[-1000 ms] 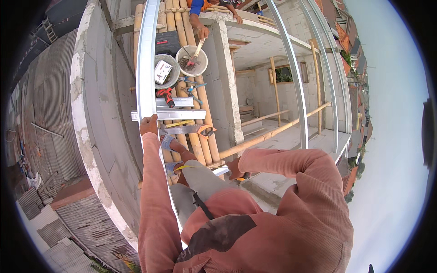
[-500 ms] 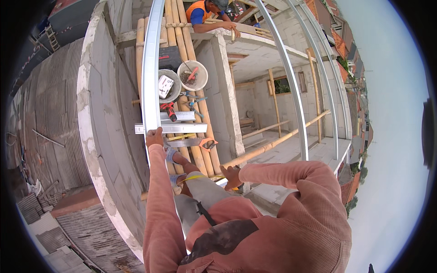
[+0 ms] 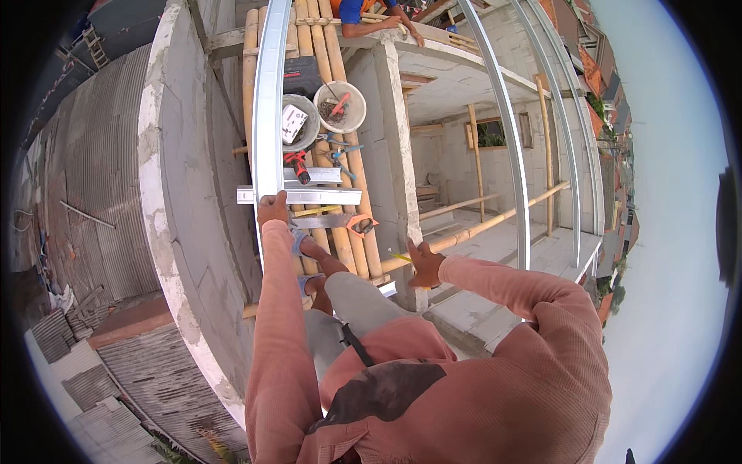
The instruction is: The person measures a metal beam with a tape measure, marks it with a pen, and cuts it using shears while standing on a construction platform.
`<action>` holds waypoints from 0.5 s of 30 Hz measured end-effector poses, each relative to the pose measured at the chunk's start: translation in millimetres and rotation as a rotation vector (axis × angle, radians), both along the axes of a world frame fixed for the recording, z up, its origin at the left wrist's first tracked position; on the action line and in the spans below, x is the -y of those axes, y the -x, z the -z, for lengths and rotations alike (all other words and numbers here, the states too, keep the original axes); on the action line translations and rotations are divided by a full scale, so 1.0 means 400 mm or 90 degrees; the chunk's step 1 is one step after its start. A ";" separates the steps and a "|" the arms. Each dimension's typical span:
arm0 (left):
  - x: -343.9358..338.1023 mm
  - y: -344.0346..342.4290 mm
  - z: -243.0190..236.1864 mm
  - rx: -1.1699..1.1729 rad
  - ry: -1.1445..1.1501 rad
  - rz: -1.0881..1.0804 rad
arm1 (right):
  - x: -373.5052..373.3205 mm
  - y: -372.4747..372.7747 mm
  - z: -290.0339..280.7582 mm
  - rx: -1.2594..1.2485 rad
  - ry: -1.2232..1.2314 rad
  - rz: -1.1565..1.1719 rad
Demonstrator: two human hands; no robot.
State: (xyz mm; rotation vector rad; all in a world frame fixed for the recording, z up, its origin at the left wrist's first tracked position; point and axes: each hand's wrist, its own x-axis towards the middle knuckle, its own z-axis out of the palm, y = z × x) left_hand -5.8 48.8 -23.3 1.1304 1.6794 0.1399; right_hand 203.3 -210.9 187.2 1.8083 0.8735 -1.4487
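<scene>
Left hand (image 3: 272, 209) is wrapped around the long metal rail (image 3: 268, 93), right where it crosses a short steel channel (image 3: 309, 196) lying on the bamboo poles (image 3: 352, 201). Right hand (image 3: 425, 264) is open, fingers spread, holding nothing, hovering near the concrete column (image 3: 398, 147). Further up the poles sit two buckets (image 3: 340, 107) and a red drill (image 3: 297, 165). A handsaw (image 3: 336, 223) lies just beside the channel.
</scene>
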 end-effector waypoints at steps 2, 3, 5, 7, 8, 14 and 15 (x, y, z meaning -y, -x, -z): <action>-0.010 0.028 0.013 0.026 0.002 -0.036 | -0.056 0.013 -0.037 0.009 0.029 0.034; -0.017 0.028 0.009 0.024 -0.015 -0.031 | -0.037 0.003 -0.023 -0.015 0.005 0.091; -0.020 0.018 -0.022 -0.007 -0.016 -0.006 | 0.002 0.014 0.019 0.000 0.004 0.040; -0.021 0.020 -0.026 -0.001 -0.002 -0.002 | -0.030 0.017 0.009 0.000 0.029 0.117; -0.019 0.021 -0.024 0.015 0.005 0.000 | -0.028 0.019 0.031 -0.002 0.015 0.146; -0.024 0.030 -0.036 0.000 -0.004 0.025 | -0.034 0.025 0.287 -0.072 -0.195 0.367; -0.023 0.030 -0.041 -0.004 -0.013 0.036 | -0.050 0.026 0.349 -0.132 -0.196 0.457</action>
